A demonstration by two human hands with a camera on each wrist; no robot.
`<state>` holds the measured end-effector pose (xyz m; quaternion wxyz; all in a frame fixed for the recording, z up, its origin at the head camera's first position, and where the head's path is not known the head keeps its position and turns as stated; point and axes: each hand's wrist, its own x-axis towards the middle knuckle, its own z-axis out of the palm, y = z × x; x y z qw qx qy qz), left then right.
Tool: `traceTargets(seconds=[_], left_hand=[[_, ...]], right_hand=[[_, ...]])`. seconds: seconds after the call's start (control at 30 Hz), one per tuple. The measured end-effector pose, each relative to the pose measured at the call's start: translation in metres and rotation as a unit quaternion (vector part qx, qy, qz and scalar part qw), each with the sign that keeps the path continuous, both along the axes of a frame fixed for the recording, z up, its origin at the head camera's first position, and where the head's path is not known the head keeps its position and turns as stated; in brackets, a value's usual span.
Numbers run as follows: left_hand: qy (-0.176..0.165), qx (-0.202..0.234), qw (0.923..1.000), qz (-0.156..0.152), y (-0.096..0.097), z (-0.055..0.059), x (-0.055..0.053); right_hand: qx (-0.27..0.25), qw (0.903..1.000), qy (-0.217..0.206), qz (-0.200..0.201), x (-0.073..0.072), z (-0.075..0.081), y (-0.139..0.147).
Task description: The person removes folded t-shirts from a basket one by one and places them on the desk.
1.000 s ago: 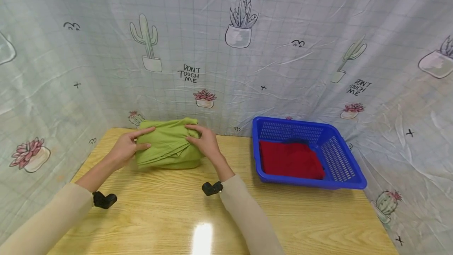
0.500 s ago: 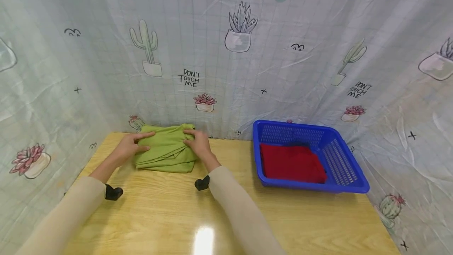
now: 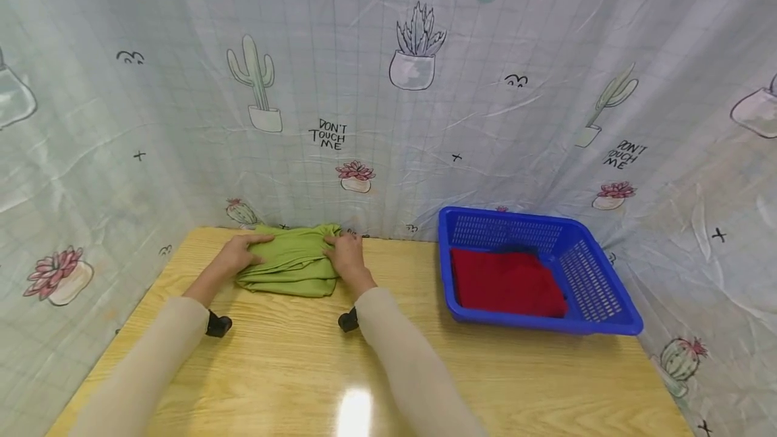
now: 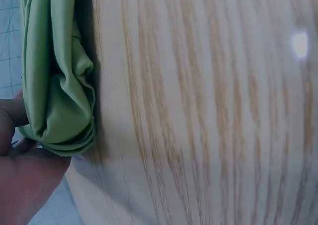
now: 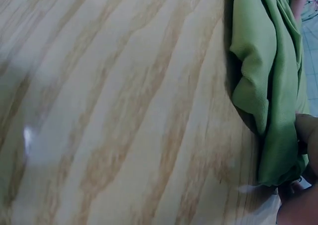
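A folded lime-green cloth [image 3: 294, 261] lies in a loose, creased bundle at the back left of the wooden table, by the curtain. My left hand [image 3: 237, 256] grips its left end, the thumb at the near side and the fingers reaching over the top. At the opposite end, my right hand [image 3: 347, 258] pinches the bunched corner. In the left wrist view, layered folds of the green cloth [image 4: 59, 91] sit against the thumb, and part of the fingers is hidden behind them. The right wrist view has a thumb [image 5: 309, 130] on the cloth and fingers tucked under its end.
To the right on the wooden table [image 3: 273, 369] stands a blue plastic basket [image 3: 452, 305] with perforated walls. Inside it lies a folded red cloth [image 3: 506, 283], with something dark at its back edge. A patterned curtain [image 3: 376, 106] hangs close behind the table and along both sides.
Both hands have lowered the green cloth onto the table and it now lies flatter. Its left end and the left hand have shifted slightly right; the right hand has curled further round its end.
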<state>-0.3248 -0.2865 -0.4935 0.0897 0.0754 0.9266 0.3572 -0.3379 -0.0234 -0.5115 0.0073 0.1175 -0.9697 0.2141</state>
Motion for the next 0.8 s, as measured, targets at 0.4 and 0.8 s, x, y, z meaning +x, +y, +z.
traceTargets(seconds=[0.4, 0.8], left_hand=[[0.096, -0.09, 0.9912, 0.01, 0.024, 0.001, 0.01], [0.161, -0.035, 0.9858, -0.033, 0.095, 0.032, 0.036]], right_hand=[[-0.005, 0.998, -0.036, 0.052, 0.002, 0.007, 0.023], [-0.033, 0.9944, -0.054, 0.084, 0.033, 0.068, 0.093]])
